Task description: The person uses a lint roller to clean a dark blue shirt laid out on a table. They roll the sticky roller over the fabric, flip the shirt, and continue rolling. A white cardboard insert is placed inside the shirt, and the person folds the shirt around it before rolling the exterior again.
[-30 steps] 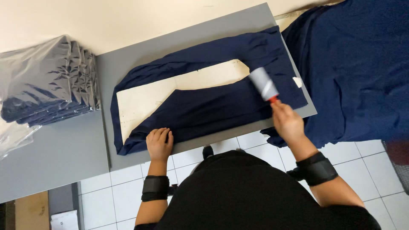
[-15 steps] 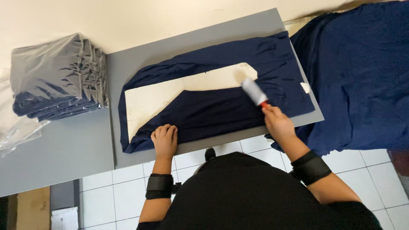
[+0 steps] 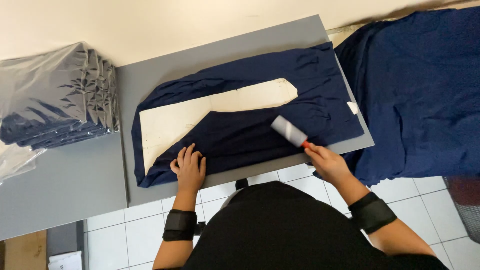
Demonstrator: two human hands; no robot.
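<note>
A: On the grey worktop (image 3: pixel 150 75), status of the navy garment (image 3: pixel 260 135)?

B: Spread flat, with a pale card insert (image 3: pixel 200 112) showing through it. Lint roller (image 3: pixel 289 131) sits on the lower right part of the cloth. Judged mid-pass; covered area can't be told. Bagged stack (image 3: pixel 55 95) lies at left, loose navy pile (image 3: pixel 420 90) at right.

A: Hands?

B: Left hand (image 3: pixel 189 167) flat, fingers spread, pinning the near hem. Right hand (image 3: pixel 325 161) clenched round the red roller handle, forearm angled inward.
</note>
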